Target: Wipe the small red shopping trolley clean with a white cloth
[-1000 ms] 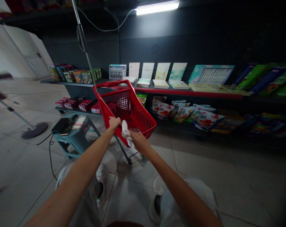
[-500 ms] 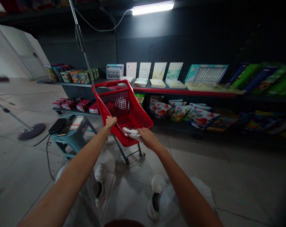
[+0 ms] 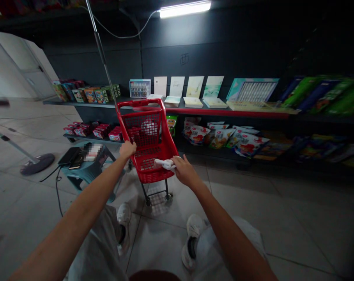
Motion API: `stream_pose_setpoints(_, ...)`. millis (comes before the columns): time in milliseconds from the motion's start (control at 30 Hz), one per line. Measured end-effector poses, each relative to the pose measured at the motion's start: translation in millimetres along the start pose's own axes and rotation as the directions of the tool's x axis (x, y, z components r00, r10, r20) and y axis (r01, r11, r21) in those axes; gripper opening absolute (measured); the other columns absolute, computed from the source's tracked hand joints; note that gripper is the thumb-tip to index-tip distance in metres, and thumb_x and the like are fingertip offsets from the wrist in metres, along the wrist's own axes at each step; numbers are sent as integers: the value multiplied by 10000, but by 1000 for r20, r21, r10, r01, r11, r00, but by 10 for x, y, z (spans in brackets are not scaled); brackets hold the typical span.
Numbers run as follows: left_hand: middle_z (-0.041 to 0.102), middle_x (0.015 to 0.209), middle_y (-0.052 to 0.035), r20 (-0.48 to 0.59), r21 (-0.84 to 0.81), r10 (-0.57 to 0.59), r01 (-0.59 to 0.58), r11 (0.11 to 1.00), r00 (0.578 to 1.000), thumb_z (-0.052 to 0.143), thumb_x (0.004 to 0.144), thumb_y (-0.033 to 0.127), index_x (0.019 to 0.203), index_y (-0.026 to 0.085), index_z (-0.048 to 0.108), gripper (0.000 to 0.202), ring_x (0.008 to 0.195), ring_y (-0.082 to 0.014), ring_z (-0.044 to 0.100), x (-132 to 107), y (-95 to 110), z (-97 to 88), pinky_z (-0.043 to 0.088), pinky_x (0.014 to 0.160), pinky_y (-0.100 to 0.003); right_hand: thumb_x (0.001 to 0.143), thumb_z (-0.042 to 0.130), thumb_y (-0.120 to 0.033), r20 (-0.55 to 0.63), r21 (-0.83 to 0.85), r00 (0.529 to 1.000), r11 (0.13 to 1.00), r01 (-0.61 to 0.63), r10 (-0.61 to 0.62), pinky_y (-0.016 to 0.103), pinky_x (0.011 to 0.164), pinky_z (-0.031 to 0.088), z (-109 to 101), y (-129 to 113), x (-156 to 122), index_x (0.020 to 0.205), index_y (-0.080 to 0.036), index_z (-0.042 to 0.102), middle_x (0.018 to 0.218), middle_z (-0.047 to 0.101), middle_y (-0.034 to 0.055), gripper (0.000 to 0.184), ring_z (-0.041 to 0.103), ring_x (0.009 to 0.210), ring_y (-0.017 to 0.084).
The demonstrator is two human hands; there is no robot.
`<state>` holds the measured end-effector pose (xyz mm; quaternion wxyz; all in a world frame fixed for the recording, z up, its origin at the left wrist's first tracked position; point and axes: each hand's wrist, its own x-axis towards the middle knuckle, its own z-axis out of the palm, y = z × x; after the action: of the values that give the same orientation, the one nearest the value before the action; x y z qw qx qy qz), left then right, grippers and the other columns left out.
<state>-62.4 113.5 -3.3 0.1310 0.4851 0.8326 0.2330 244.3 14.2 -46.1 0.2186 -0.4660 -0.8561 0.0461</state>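
A small red shopping cart stands on the tiled floor before me, its basket front facing me and its handle at the far side. My left hand is closed on the left rim of the basket. In my right hand is a bunched white cloth, held at the near right corner of the cart. Part of the cloth hangs over the basket's inside. Whether the cloth presses on the rim I cannot tell.
A blue-green stool with a phone and a black device stands left of the cart. Behind runs a dark shelf with books, boxes and snack bags. A stand's round base and cables lie at left. My shoes flank the floor below.
The cart has turned, so its front now faces me more squarely, and its wheels have shifted left. Both hands stay with it; the right hand still holds the cloth.
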Motion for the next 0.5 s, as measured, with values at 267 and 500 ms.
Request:
stream_pose_setpoints(267,346,1608,-283,-31,1,102,-102,995,994,542,907,321,1658,100,-18,962,1264,-381,631,-596,155,257,510,1046,-454,986,439,-228,5,-225,987,962,-153,158,425,1266,192,-85,-277,146,1018,-170,637,1045,747,107,209,678,1051,222)
stream_pose_setpoints(500,344,1602,-275,-37,2,123,-123,992,992,507,884,219,1663,106,-4,938,1238,-396,641,-675,241,294,522,1028,-489,1034,338,-364,310,-228,913,953,-198,264,417,953,504,-68,-484,443,1182,-181,705,1167,752,171,436,712,1120,318)
